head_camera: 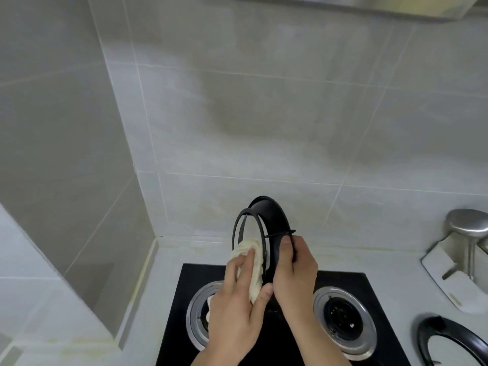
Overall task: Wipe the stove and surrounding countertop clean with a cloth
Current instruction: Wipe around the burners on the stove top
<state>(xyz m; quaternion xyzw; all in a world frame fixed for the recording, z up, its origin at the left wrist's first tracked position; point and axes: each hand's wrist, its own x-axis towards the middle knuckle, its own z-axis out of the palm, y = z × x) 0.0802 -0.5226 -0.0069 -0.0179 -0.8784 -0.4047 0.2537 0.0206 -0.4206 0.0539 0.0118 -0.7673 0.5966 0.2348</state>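
While the black round metal burner ring (260,231) is lifted off the black glass stove (290,339) and tipped on edge, its inner face can be reached; the right hand (295,270) holds it so, its grip curled round the ring's right rim. The left hand (237,307) pinches the crumpled off-white cloth (249,262) between thumb and fingers — pressed inside the ring's lower left, just beside the right grip. A second black ring (449,342) lies on the pale tabletop (396,265), likely set aside so the stove is bare for wiping.
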